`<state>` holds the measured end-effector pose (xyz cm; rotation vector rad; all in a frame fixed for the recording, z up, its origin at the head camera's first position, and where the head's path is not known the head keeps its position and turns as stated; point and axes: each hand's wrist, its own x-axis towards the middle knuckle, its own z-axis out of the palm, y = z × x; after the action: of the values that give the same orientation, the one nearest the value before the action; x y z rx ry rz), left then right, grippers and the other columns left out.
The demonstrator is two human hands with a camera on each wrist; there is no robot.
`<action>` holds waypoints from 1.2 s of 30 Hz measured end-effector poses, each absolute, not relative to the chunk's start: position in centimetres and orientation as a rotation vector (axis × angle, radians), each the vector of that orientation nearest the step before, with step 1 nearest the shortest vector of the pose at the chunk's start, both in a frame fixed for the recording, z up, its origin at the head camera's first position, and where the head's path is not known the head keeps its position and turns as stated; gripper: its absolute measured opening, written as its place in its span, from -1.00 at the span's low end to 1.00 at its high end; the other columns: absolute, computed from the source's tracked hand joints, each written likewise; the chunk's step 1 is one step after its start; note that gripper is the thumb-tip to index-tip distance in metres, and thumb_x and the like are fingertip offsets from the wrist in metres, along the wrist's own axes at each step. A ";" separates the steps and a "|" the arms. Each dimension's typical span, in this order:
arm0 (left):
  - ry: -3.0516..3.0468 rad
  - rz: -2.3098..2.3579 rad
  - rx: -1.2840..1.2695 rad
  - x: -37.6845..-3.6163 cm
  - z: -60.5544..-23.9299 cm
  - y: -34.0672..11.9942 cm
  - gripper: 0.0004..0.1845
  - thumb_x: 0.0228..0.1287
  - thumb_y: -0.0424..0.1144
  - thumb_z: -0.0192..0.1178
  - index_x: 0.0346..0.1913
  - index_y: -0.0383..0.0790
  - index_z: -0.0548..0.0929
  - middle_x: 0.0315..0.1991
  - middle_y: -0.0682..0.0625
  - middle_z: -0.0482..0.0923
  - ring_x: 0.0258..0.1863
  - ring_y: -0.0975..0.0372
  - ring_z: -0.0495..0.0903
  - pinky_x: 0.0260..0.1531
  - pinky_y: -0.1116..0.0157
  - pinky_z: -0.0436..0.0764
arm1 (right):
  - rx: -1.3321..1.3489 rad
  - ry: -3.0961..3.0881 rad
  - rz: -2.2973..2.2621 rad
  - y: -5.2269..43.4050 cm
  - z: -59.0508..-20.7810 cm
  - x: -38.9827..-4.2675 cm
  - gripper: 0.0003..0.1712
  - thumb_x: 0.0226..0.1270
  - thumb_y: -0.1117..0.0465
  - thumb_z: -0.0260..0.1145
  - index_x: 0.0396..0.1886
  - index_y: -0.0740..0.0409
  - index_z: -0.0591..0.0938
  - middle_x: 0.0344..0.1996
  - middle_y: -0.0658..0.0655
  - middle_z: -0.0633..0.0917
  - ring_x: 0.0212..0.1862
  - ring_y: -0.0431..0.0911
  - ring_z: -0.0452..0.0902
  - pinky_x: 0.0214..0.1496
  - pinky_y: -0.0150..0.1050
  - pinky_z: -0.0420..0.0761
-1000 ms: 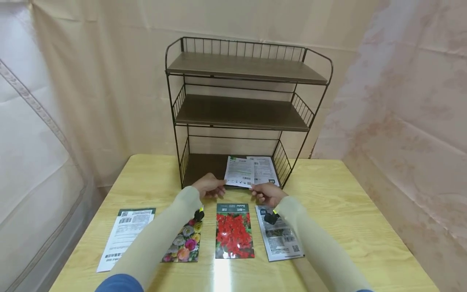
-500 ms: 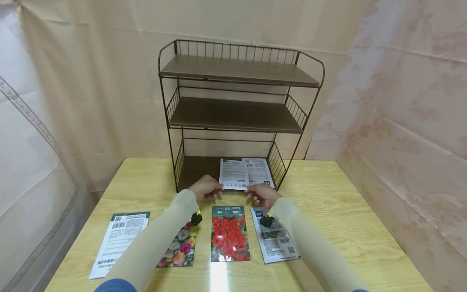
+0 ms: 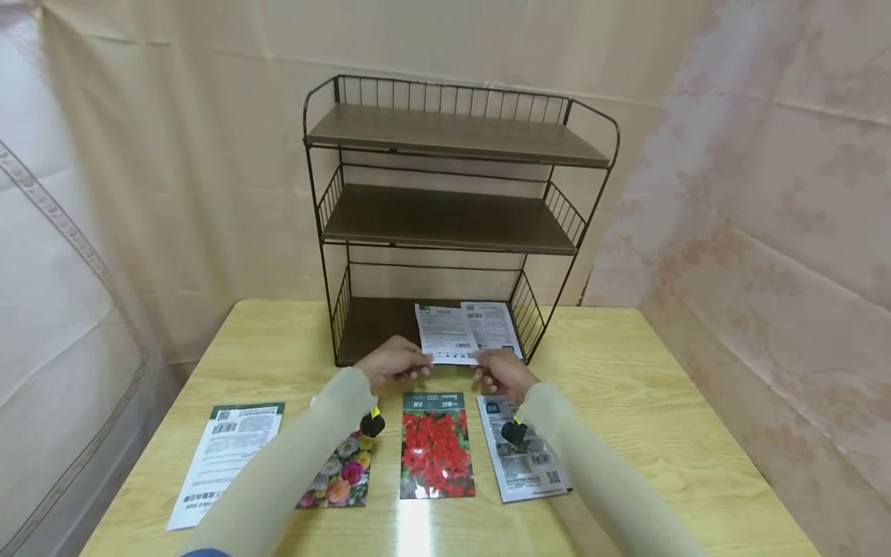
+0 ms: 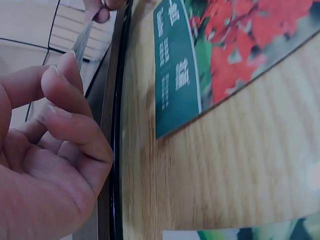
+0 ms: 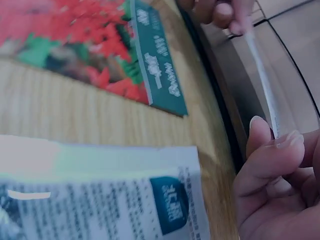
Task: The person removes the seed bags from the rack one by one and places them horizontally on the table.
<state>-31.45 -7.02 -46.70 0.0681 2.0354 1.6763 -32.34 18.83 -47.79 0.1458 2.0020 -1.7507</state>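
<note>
A white printed seed packet [image 3: 445, 334] is held by its near corners over the bottom shelf. My left hand [image 3: 394, 360] pinches one corner, thumb against finger; my right hand [image 3: 506, 371] pinches the other. In the right wrist view the packet [image 5: 263, 82] shows edge-on, a thin strip between both hands. It overlaps a second white packet [image 3: 496, 325] lying on the shelf's right part. Below the hands, a packet with red flowers [image 3: 437, 452] lies on the table. A grey-white packet [image 3: 518, 464] lies partly under my right wrist.
A dark three-tier rack [image 3: 452, 220] with wire sides stands at the table's back. Colourful flowers show on a packet [image 3: 348, 476] partly covered by my left forearm. Farther left lies another white packet [image 3: 226, 456]. Cloth curtains [image 3: 752, 232] hang around the wooden table [image 3: 661, 433].
The held packet has turned slightly, its near edge shifting right and its far edge left. My left hand has moved a little right with it. Earlier, the head view swung slightly.
</note>
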 end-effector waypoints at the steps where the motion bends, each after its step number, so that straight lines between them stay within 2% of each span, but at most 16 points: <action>1: 2.033 1.677 0.081 -31.2 -46.6 -6.9 -0.70 0.51 -0.25 0.23 -0.01 -0.52 0.69 -0.38 -0.09 0.72 -0.61 0.38 0.42 -0.52 0.38 0.37 | 0.137 2.017 -1.750 18.9 -47.8 -32.2 -0.60 0.67 0.14 0.09 0.21 0.40 0.52 -0.52 0.05 0.63 -0.61 -0.26 0.30 -0.62 -0.42 0.34; 5: 2.059 1.640 0.148 -30.3 -46.4 -6.5 -0.71 0.49 -0.28 0.25 -0.05 -0.56 0.69 -0.29 -0.25 0.74 -0.60 0.35 0.46 -0.50 0.34 0.41 | 0.113 2.045 -1.761 19.3 -47.7 -31.5 -0.59 0.67 0.17 0.08 0.26 0.38 0.52 -0.50 0.07 0.62 -0.59 -0.25 0.30 -0.62 -0.42 0.34; 8: 2.088 1.614 0.198 -29.7 -46.2 -6.3 -0.71 0.48 -0.28 0.26 -0.08 -0.57 0.68 -0.25 -0.31 0.74 -0.58 0.33 0.51 -0.52 0.35 0.46 | 0.083 2.048 -1.767 19.7 -47.7 -31.0 -0.63 0.67 0.19 0.08 0.18 0.41 0.53 -0.49 0.08 0.61 -0.58 -0.25 0.31 -0.63 -0.43 0.34; 12: 2.122 1.595 0.225 -28.9 -46.0 -5.9 -0.70 0.47 -0.25 0.28 -0.13 -0.54 0.69 -0.30 -0.24 0.75 -0.58 0.31 0.50 -0.54 0.34 0.42 | 0.035 2.082 -1.743 20.3 -47.5 -30.3 -0.67 0.67 0.17 0.09 0.04 0.39 0.57 -0.49 0.07 0.60 -0.59 -0.25 0.30 -0.63 -0.44 0.35; 15: 2.165 1.559 0.250 -28.1 -45.9 -5.5 -0.71 0.48 -0.21 0.28 -0.20 -0.47 0.72 -0.33 -0.19 0.74 -0.60 0.29 0.47 -0.55 0.31 0.38 | 0.009 2.114 -1.721 20.9 -47.3 -29.4 -0.68 0.67 0.15 0.09 0.03 0.36 0.59 -0.50 0.07 0.60 -0.59 -0.24 0.29 -0.61 -0.42 0.35; 22: 2.245 1.467 0.265 -25.9 -45.5 -4.4 -0.70 0.50 -0.17 0.26 -0.33 -0.36 0.72 -0.38 -0.20 0.72 -0.65 0.25 0.37 -0.55 0.27 0.36 | 0.013 2.138 -1.654 22.1 -46.7 -27.7 -0.65 0.67 0.10 0.11 0.05 0.32 0.60 -0.47 0.09 0.61 -0.59 -0.20 0.28 -0.56 -0.35 0.36; 25: 2.259 1.461 0.266 -25.3 -45.2 -3.8 -0.70 0.49 -0.18 0.27 -0.32 -0.39 0.71 -0.41 -0.17 0.72 -0.65 0.27 0.39 -0.58 0.32 0.36 | 0.027 2.159 -1.644 22.6 -46.3 -27.0 -0.67 0.66 0.12 0.11 0.08 0.29 0.62 -0.46 0.11 0.61 -0.58 -0.21 0.28 -0.56 -0.36 0.36; 29: 2.269 1.440 0.295 -24.6 -44.8 -2.9 -0.71 0.47 -0.19 0.29 -0.29 -0.41 0.72 -0.40 -0.20 0.72 -0.65 0.27 0.43 -0.60 0.35 0.36 | 0.050 2.174 -1.645 23.3 -45.8 -26.1 -0.71 0.64 0.17 0.11 0.01 0.29 0.63 -0.48 0.10 0.60 -0.56 -0.20 0.29 -0.56 -0.37 0.34; 32: 2.275 1.427 0.302 -24.1 -44.6 -2.2 -0.72 0.46 -0.19 0.30 -0.30 -0.39 0.73 -0.39 -0.23 0.73 -0.65 0.26 0.42 -0.61 0.35 0.35 | 0.051 2.176 -1.647 23.9 -45.5 -25.5 -0.72 0.64 0.17 0.12 -0.03 0.30 0.63 -0.48 0.08 0.59 -0.55 -0.20 0.28 -0.56 -0.36 0.33; 36: 2.308 1.401 0.297 -23.1 -44.4 -1.2 -0.76 0.44 -0.20 0.32 -0.29 -0.35 0.74 -0.43 -0.17 0.73 -0.66 0.27 0.41 -0.63 0.38 0.34 | 0.041 2.192 -1.637 24.7 -45.2 -24.4 -0.71 0.64 0.15 0.12 0.00 0.30 0.62 -0.49 0.08 0.58 -0.54 -0.20 0.28 -0.56 -0.35 0.31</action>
<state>-23.14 -1.22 -44.39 0.2970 2.3085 1.4006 -24.42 24.75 -45.19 0.0413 2.1916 -1.6368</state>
